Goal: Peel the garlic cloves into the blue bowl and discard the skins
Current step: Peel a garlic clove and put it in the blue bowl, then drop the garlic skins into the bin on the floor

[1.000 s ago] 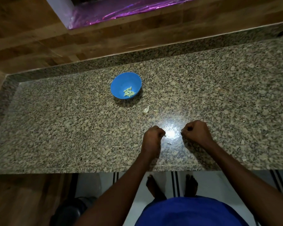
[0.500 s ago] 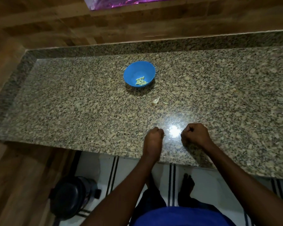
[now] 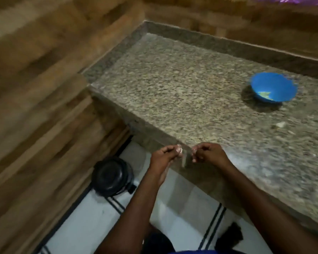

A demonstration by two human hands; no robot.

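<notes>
Round blue plastic bowl [image 3: 273, 89] at two o'clock on the speckled granite bench [image 3: 173, 92] holds some peeled cloves. Left hand [image 3: 165, 156] and right hand [image 3: 207, 154] pinch small pale scraps, probably skins awaiting disposal; one pale piece [image 3: 280, 124] remains below the bowl.

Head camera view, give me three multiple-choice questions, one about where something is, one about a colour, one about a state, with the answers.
1. Where does the black bin stand?
A. on the countertop
B. on the floor below the countertop's left end
C. inside the bowl

2. What colour is the bowl?
A. red
B. white
C. blue

3. What is the state of the bowl?
A. upright with pale garlic pieces inside
B. turned upside down
C. held in a hand

Answers: 1 B, the bin sits on the white tiled floor beside the wooden wall. 2 C, its rim and wall are plainly blue. 3 A, it rests on the granite countertop with pale bits at its bottom, apart from the left hand and right hand.
</notes>
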